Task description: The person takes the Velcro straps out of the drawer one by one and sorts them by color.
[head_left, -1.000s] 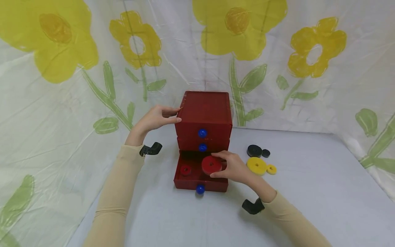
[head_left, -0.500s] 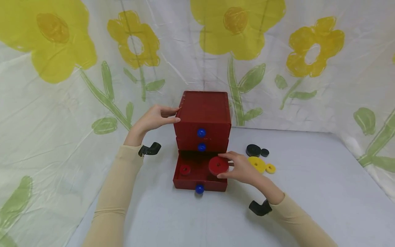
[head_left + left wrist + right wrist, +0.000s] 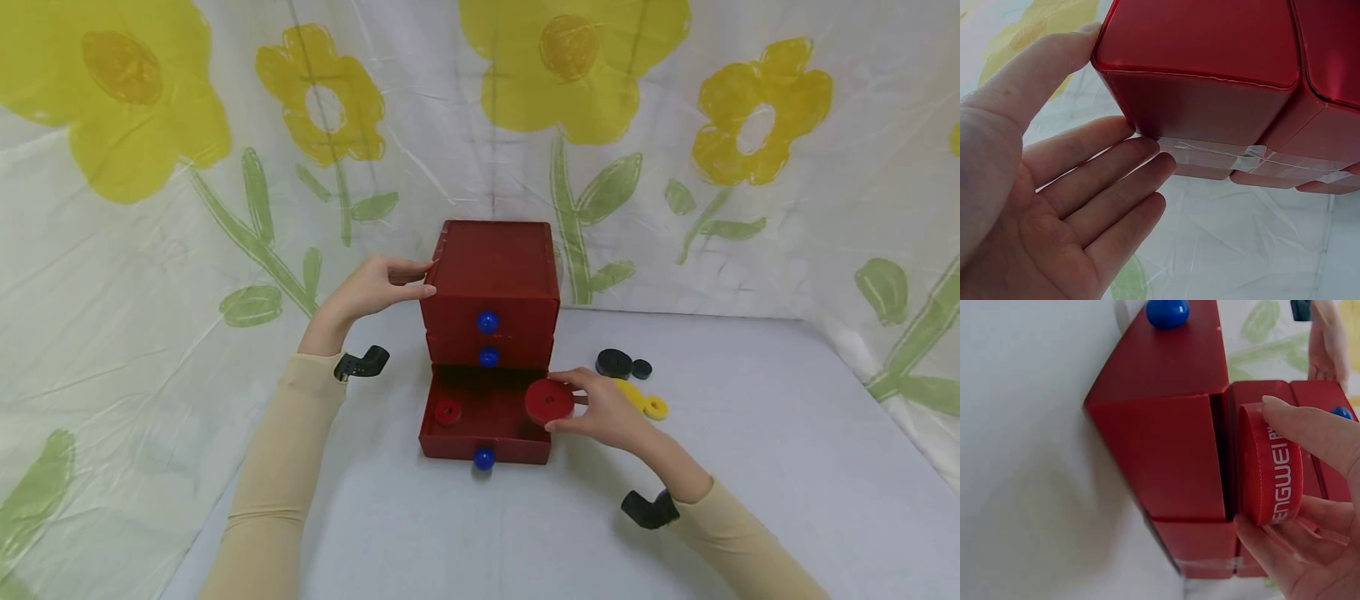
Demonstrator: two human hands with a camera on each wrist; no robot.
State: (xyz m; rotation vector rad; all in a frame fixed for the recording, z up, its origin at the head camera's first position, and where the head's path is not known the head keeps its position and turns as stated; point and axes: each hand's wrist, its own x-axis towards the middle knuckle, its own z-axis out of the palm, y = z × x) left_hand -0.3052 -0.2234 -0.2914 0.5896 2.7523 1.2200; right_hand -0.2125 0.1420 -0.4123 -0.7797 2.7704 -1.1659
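In the head view, a red chest of three drawers (image 3: 491,258) with blue knobs stands on the white table, its bottom drawer (image 3: 487,429) pulled out. My left hand (image 3: 367,292) touches the chest's upper left edge, thumb and index fingertips against it, the other fingers loosely straight. Between thumb and fingers, my right hand (image 3: 600,408) grips a thick red disc (image 3: 549,402) with a small centre hole, over the drawer's right side. White lettering runs round that disc's rim in the right wrist view. A smaller red disc (image 3: 447,412) lies at the drawer's left.
Right of the chest lie a large black disc (image 3: 613,363) and a small black disc (image 3: 641,369). Nearer me are a large yellow disc (image 3: 628,392), partly hidden by my right hand, and a small yellow disc (image 3: 656,407). A flowered curtain (image 3: 442,100) hangs behind.
My right hand has carried the large red disc rightward, from over the drawer's middle to its right edge. The left hand keeps its place on the chest.
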